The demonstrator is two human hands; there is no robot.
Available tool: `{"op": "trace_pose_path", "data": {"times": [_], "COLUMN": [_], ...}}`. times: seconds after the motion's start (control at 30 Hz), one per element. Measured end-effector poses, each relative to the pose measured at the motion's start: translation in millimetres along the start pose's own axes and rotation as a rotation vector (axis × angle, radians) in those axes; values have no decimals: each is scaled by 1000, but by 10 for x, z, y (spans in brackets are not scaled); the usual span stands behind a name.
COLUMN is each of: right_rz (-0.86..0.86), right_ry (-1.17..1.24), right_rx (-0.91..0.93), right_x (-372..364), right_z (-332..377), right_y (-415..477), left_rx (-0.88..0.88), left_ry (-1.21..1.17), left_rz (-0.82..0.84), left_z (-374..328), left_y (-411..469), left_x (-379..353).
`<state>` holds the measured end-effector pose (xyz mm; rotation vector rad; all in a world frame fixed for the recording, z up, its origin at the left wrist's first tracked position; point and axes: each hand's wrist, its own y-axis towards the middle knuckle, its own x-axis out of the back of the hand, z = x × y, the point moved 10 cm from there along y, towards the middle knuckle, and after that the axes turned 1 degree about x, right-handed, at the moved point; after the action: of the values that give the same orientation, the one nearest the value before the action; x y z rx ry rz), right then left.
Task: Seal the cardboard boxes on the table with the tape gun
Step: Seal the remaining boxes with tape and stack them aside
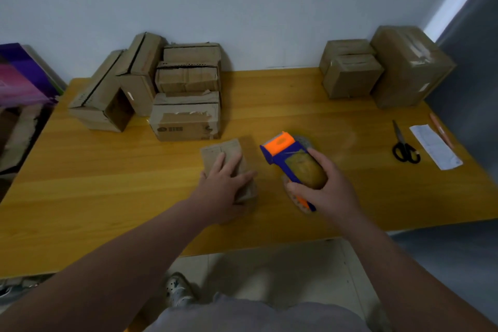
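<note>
A small flat cardboard box [223,151] lies in the middle of the wooden table [310,105]. My left hand [223,186] rests on top of it with fingers spread flat, covering its near half. Just to the right, my right hand [328,186] grips the blue and orange tape gun [285,151] around its brown tape roll, nose pointing away from me. The gun is beside the box, a small gap apart. A pile of several worn boxes [186,94] stands at the back left. Three taped boxes [382,67] stand at the back right.
Black-handled scissors [404,145], a white paper slip [435,145] and an orange pen [440,129] lie at the table's right side. A purple object [21,75] sits off the left edge. The near table edge runs below my forearms, with my shoe [177,288] on the tiled floor.
</note>
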<state>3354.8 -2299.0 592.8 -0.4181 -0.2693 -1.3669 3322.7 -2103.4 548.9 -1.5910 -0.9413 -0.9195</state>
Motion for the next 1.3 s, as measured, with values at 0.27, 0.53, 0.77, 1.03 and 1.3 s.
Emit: {"op": "trace_pose_path", "data": {"times": [0.27, 0.53, 0.77, 1.03, 1.3], "right_rz": [27, 123, 251, 336, 396], "right_ry": [33, 87, 162, 202, -180], "right_rx": [54, 132, 170, 195, 334], "right_x": [25, 70, -17, -100, -100], "right_z": [110, 285, 355, 392, 567], "right_y": [-71, -166, -234, -307, -282], "left_rx": [-127, 193, 490, 433, 538], "left_ry": [63, -984, -1724, -1785, -1589], "left_rz": [-14, -474, -24, -28, -297], "left_z": [-100, 222, 43, -35, 310], "left_y": [-77, -414, -395, -399, -494], "left_x": [38, 536, 195, 171, 207]}}
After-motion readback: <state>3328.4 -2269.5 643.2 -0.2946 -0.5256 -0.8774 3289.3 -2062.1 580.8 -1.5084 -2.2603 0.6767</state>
